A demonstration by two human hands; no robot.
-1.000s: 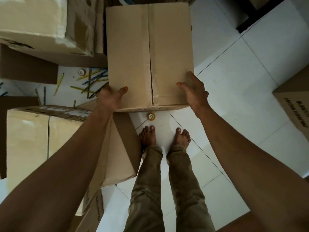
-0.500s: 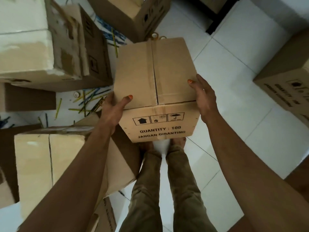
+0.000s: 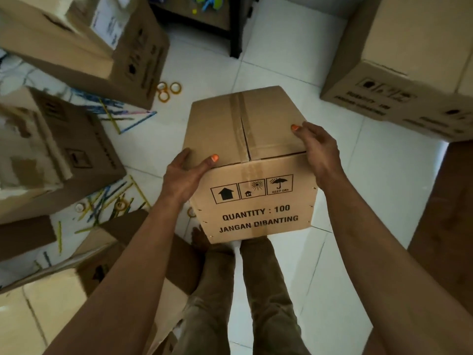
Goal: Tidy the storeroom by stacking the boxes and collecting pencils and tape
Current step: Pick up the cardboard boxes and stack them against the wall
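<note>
Cardboard carton (image 3: 252, 175) is being held off the floor, clamped at opposite sides by left hand (image 3: 183, 175) and right hand (image 3: 318, 149), fingers curled over its edges for carrying.

Held box (image 3: 245, 160) centre above floor (image 3: 358, 201), pencils (image 3: 120, 119) and tape rolls (image 3: 169, 89) left, another box (image 3: 409, 60) right
</note>
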